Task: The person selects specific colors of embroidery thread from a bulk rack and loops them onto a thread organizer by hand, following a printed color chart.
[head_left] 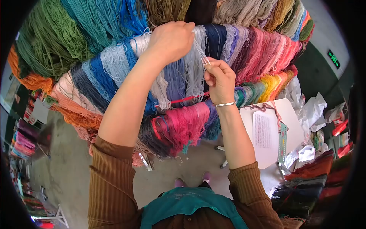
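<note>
Hanks of coloured yarn hang in rows in front of me. My left hand [172, 41] is closed at the top of the white and pale grey yarn [195, 72], its back toward the camera and its fingertips hidden. Lower and to the right, my right hand [220, 78] pinches a few pale strands [199, 51] that stretch up toward my left hand. Navy yarn [215, 40] hangs just right of the pale hank, and blue-grey yarn [175, 80] to its left.
A white table [295, 126] at the right bears a printed sheet [265, 131] and a green card with holes [282, 143]. Plastic bags [314, 108] lie beyond it. More yarn is piled at the lower right [305, 191]. A rack of yarn [24, 141] stands far left.
</note>
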Action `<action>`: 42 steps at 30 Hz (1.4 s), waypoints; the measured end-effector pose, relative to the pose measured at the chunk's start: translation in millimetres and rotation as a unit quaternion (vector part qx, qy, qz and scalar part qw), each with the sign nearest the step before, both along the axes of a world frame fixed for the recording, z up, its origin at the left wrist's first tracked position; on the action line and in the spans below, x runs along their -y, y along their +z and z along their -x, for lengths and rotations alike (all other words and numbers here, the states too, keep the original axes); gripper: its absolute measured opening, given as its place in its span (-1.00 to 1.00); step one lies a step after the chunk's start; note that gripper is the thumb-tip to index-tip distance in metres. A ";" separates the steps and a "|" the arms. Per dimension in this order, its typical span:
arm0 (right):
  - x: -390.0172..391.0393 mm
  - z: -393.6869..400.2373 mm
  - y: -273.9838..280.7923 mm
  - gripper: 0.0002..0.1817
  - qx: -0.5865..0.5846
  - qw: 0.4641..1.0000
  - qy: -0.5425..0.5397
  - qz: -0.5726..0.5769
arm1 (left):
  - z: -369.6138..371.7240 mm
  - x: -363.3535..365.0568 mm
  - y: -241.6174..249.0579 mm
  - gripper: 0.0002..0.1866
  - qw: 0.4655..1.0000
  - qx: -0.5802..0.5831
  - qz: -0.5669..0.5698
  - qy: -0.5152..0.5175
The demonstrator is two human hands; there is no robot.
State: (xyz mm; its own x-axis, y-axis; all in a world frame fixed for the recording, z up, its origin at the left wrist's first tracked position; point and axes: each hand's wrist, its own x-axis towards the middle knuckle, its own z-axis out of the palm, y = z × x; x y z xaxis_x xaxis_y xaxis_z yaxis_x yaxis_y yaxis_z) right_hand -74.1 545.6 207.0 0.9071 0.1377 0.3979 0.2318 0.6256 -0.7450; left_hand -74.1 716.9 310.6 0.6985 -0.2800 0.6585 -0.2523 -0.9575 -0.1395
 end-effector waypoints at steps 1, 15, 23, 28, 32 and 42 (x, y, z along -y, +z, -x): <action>0.0 2.3 2.0 -0.96 0.001 1.000 -0.002 0.001 | 0.2 0.5 -0.2 -0.60 1.000 0.001 0.001 -0.002; 15.1 8.6 5.9 -0.91 -0.052 0.993 0.103 0.030 | -0.4 2.2 0.1 -0.59 1.000 -0.002 0.004 0.016; 48.5 71.3 -90.1 -0.86 -0.071 0.966 -0.006 0.247 | -2.2 1.8 1.1 -0.61 0.999 -0.009 -0.011 0.042; 198.5 195.3 -346.7 -0.85 -0.339 0.840 -0.027 0.423 | -5.9 0.4 -4.6 -0.62 0.999 0.015 -0.014 0.036; 416.7 456.9 -617.8 -0.62 -0.181 0.597 -0.214 0.752 | -5.8 2.9 -6.3 -0.63 0.999 0.032 -0.022 0.034; 231.0 183.1 -372.6 -0.80 -0.499 0.863 0.016 -0.085 | -8.5 -0.8 -5.2 -0.62 0.999 0.026 -0.025 0.015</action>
State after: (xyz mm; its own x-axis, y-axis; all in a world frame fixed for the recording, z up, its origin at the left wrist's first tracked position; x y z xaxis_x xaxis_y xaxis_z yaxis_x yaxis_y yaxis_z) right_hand -257.3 314.6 -165.6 0.8067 0.1859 -0.5609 -0.4910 0.7392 -0.4610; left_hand -65.6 717.7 305.4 0.6726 -0.2923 0.6798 -0.2149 -0.9562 -0.1985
